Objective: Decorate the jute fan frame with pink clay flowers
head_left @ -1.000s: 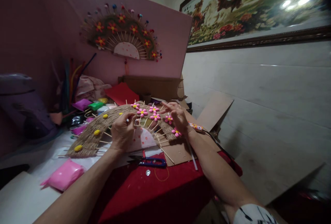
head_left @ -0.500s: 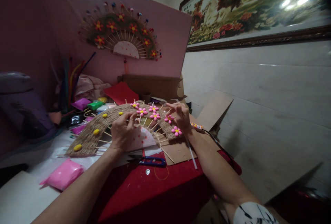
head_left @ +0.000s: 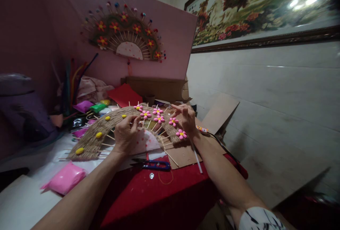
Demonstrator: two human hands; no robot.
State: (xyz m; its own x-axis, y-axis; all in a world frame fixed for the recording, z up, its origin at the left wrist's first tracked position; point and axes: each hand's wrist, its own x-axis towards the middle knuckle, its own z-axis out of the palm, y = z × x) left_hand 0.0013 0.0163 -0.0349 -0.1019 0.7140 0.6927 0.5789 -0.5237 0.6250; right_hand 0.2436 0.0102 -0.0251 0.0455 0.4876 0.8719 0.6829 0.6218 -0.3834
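A twine-wrapped fan frame [head_left: 90, 144] with thin sticks lies across the table. Pink flowers with yellow centres, such as one flower [head_left: 181, 134], dot its right half, and yellow ovals like this one [head_left: 79, 151] its left. My left hand [head_left: 126, 135] is closed over the middle of the fan, thumb and forefinger pinched near a flower; what they hold, if anything, is too small to tell. At the fan's right side is my right hand [head_left: 186, 118], forefinger stretched out to the left and other fingers bent. Nothing can be made out in it.
Blue-handled snips [head_left: 156, 165] lie on the red cloth [head_left: 148, 201], near a clear gem [head_left: 151, 176]. A pink clay packet [head_left: 65, 178] rests at the left. Behind are coloured packets, a red sheet [head_left: 125, 95] and a finished fan [head_left: 129, 50] on a pink board.
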